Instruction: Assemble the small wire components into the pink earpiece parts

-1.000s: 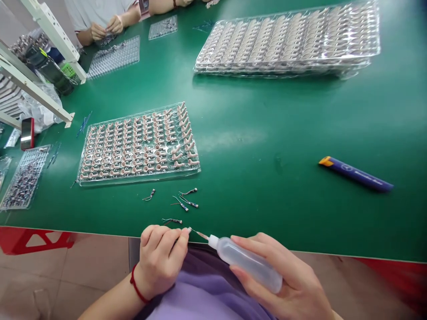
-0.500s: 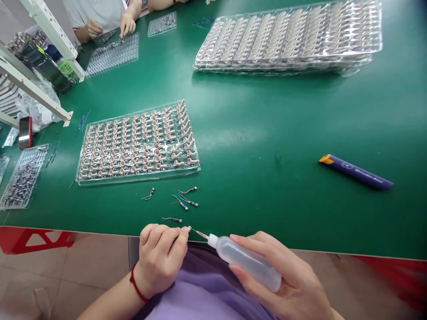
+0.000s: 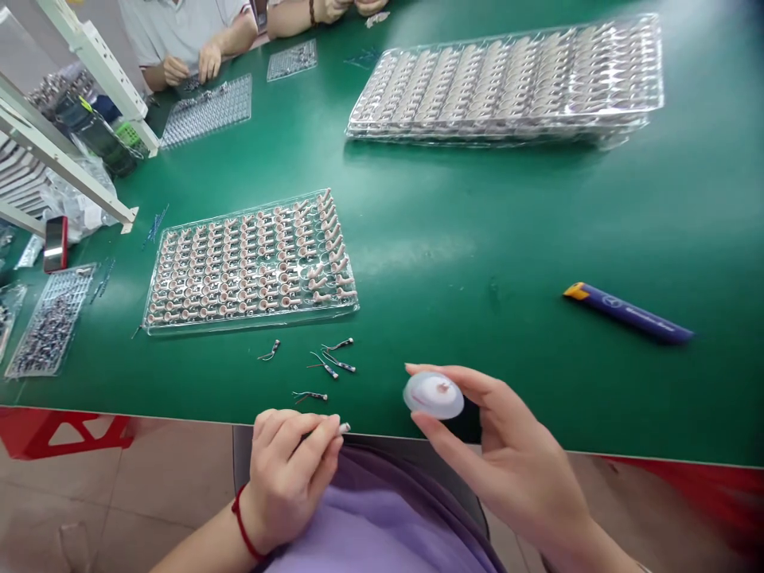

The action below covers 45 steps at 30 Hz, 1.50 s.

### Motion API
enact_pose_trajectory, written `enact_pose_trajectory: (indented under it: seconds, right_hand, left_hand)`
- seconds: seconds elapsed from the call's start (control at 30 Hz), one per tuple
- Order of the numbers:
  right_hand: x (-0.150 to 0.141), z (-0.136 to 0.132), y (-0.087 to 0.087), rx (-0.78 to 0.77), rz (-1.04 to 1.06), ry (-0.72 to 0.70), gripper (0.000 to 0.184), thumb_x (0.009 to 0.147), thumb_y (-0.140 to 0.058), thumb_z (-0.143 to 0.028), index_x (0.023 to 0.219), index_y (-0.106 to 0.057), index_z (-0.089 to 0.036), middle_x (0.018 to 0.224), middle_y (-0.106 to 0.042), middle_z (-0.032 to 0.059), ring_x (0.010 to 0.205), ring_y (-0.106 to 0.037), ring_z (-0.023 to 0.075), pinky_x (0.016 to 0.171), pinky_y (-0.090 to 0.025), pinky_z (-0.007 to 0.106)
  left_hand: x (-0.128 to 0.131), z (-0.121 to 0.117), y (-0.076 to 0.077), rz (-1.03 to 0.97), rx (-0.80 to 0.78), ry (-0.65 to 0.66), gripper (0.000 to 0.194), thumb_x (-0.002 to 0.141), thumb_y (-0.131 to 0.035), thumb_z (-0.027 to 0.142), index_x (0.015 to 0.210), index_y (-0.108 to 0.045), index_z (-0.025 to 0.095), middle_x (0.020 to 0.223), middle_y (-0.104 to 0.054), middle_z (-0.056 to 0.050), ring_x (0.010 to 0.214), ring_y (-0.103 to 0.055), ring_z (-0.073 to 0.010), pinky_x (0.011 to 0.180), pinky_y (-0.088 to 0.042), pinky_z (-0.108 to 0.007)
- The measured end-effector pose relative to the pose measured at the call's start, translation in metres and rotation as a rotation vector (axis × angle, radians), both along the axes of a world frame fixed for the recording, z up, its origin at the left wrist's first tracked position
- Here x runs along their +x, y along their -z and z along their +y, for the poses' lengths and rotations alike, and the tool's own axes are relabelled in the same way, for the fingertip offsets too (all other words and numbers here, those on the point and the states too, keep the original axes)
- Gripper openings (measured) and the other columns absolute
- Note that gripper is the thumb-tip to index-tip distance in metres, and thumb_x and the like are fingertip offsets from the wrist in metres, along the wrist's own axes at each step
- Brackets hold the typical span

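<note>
My left hand [image 3: 295, 461], a red cord round its wrist, is pinched at the table's front edge. From its fingertips pokes the pale end of a small part [image 3: 344, 428]; the fingers cover the rest. To the right, my right hand [image 3: 507, 446] grips a translucent squeeze bottle [image 3: 418, 402] between thumb and fingers. The bottle is seen end-on, so its length is foreshortened. Just beyond my left hand lies a small wired component [image 3: 313, 395], with several more like it, such as another wired component [image 3: 268, 350], in front of the tray.
A clear tray [image 3: 251, 325] of pinkish earbud-shaped shells lies ahead on the left. Stacked trays [image 3: 477, 131] stand at the back. A dark blue cutter [image 3: 633, 314] with a yellow end lies right. At left are a phone [image 3: 56, 244] and a parts tray [image 3: 51, 334]. Co-workers' hands [image 3: 208, 62] show at the far side.
My right hand has drawn the bottle's tip away from the part in my left hand and turned the bottle end-on, higher over the table edge. My left hand keeps its pinch.
</note>
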State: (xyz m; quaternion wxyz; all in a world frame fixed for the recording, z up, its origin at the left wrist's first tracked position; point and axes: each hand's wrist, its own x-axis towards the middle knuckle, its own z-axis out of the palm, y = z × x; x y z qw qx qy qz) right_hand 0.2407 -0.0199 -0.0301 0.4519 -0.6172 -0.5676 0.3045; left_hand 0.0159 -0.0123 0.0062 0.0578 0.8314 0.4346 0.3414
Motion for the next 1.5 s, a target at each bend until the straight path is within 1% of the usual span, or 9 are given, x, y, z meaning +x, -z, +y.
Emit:
enact_pose_trajectory:
  seconds: [0.1, 0.17, 0.23, 0.33, 0.43, 0.57, 0.67, 0.87, 1.5]
  right_hand:
    - [-0.002, 0.007, 0.002, -0.022, -0.038, 0.000, 0.033, 0.088, -0.062, -0.040, 0.117, -0.055, -0.026, 0.117, -0.070, 0.0077, 0.103, -0.067, 0.0253, 0.089, -0.054, 0.040]
    - [-0.003, 0.008, 0.004, -0.034, -0.073, 0.025, 0.037, 0.087, -0.062, -0.042, 0.119, -0.054, -0.026, 0.118, -0.068, 0.0081, 0.102, -0.067, 0.0255, 0.085, -0.056, 0.040]
    - [-0.003, 0.006, 0.006, -0.013, -0.069, 0.054, 0.051, 0.084, -0.066, -0.047, 0.127, -0.050, -0.025, 0.125, -0.062, 0.0102, 0.108, -0.064, 0.0277, 0.087, -0.055, 0.042]
    - [-0.007, 0.001, 0.006, 0.144, -0.030, 0.188, 0.070, 0.075, -0.076, -0.046, 0.132, -0.042, -0.025, 0.129, -0.052, 0.0127, 0.113, -0.057, 0.0304, 0.090, -0.052, 0.049]
    - [-0.014, -0.008, 0.003, 0.420, -0.153, 0.274, 0.053, 0.075, -0.080, -0.023, 0.119, -0.051, -0.025, 0.105, -0.054, 0.0071, 0.087, -0.058, 0.0217, 0.073, -0.052, 0.037]
    - [-0.030, -0.018, 0.001, 0.470, -0.269, -0.175, 0.014, 0.088, -0.063, -0.011, 0.096, -0.064, -0.022, 0.075, -0.059, 0.0005, 0.066, -0.056, 0.0145, 0.063, -0.043, 0.031]
    - [-0.041, -0.019, 0.001, 0.411, -0.264, -0.278, 0.016, 0.093, -0.054, -0.011, 0.094, -0.068, -0.020, 0.073, -0.065, 0.0014, 0.067, -0.057, 0.0140, 0.067, -0.040, 0.032]
    - [-0.049, -0.016, 0.006, 0.378, -0.283, -0.272, 0.023, 0.099, -0.048, -0.019, 0.090, -0.069, -0.019, 0.074, -0.067, 0.0026, 0.068, -0.053, 0.0145, 0.068, -0.033, 0.033]
    - [-0.049, -0.017, 0.007, 0.380, -0.288, -0.262, 0.018, 0.094, -0.052, -0.013, 0.088, -0.069, -0.017, 0.072, -0.064, 0.0021, 0.066, -0.053, 0.0142, 0.067, -0.032, 0.033]
  left_hand:
    - [-0.003, -0.012, -0.001, -0.244, -0.396, 0.003, 0.015, 0.085, -0.063, 0.012, 0.097, -0.071, 0.018, 0.083, -0.076, -0.005, 0.073, -0.067, -0.0150, 0.068, -0.051, -0.026]
    - [-0.002, -0.019, 0.003, -0.431, -0.819, -0.097, 0.008, 0.083, -0.066, 0.020, 0.085, -0.073, 0.017, 0.078, -0.076, -0.006, 0.066, -0.067, -0.0147, 0.059, -0.051, -0.023]
    - [-0.001, -0.022, 0.010, -0.629, -1.215, -0.230, 0.017, 0.079, -0.072, 0.032, 0.076, -0.073, 0.015, 0.075, -0.077, -0.009, 0.060, -0.066, -0.0145, 0.052, -0.049, -0.022]
    - [0.002, -0.021, 0.021, -0.876, -1.494, -0.317, 0.032, 0.069, -0.079, 0.043, 0.070, -0.073, 0.012, 0.077, -0.077, -0.012, 0.058, -0.064, -0.0134, 0.047, -0.046, -0.019]
    - [0.006, -0.019, 0.028, -0.988, -1.537, -0.340, 0.036, 0.063, -0.083, 0.045, 0.067, -0.074, 0.011, 0.074, -0.076, -0.012, 0.057, -0.062, -0.0120, 0.046, -0.043, -0.018]
    - [0.007, -0.018, 0.031, -1.033, -1.542, -0.325, 0.034, 0.063, -0.084, 0.043, 0.068, -0.074, 0.011, 0.070, -0.074, -0.010, 0.057, -0.062, -0.0124, 0.046, -0.043, -0.018]
    - [0.007, -0.018, 0.032, -1.038, -1.519, -0.299, 0.030, 0.065, -0.083, 0.040, 0.067, -0.074, 0.011, 0.065, -0.071, -0.007, 0.057, -0.062, -0.0121, 0.047, -0.044, -0.018]
    - [0.009, -0.016, 0.032, -1.044, -1.502, -0.294, 0.027, 0.065, -0.083, 0.038, 0.065, -0.074, 0.012, 0.058, -0.067, -0.003, 0.054, -0.060, -0.0113, 0.047, -0.042, -0.018]
    - [0.017, -0.013, 0.029, -1.115, -1.467, -0.349, 0.025, 0.063, -0.084, 0.034, 0.058, -0.073, 0.012, 0.057, -0.066, -0.004, 0.054, -0.057, -0.0119, 0.052, -0.041, -0.022]
